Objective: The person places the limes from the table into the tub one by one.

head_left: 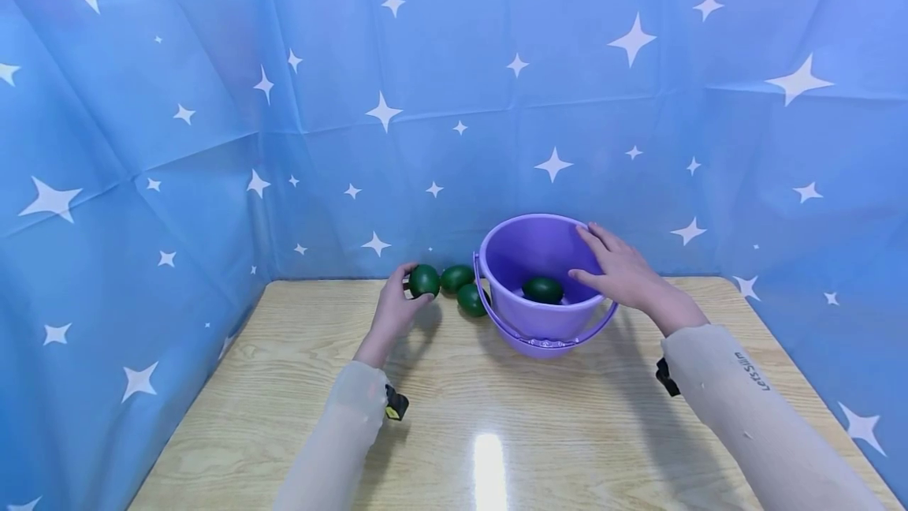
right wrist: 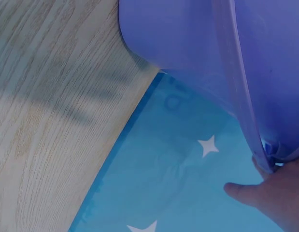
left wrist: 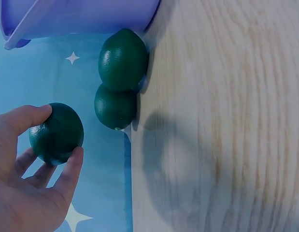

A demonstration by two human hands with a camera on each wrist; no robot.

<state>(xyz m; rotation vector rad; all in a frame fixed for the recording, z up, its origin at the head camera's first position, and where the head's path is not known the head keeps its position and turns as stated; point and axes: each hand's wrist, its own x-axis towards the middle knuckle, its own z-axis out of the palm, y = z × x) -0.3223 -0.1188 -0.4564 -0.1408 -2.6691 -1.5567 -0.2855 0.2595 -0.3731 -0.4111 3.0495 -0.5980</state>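
Observation:
In the head view my left hand [head_left: 394, 307] holds a dark green lime [head_left: 424, 281] between thumb and fingers. The left wrist view shows this lime [left wrist: 60, 135] held above the table's far edge. Two more limes [head_left: 457, 279] [head_left: 471, 300] lie touching each other just left of a purple bucket [head_left: 521, 320]. Inside the bucket another lime [head_left: 542, 289] rests on the bottom. At the bucket's right rim is my right hand [head_left: 624, 274], its fingers extended and its thumb apart from them. The right wrist view shows that hand [right wrist: 279, 195] beside the handle joint, partly cut off.
The bucket's handle [head_left: 545, 344] hangs down across its front. A wooden table [head_left: 284, 416] lies beneath everything. Blue cloth [head_left: 454, 61] with white stars stands behind the table and along both sides.

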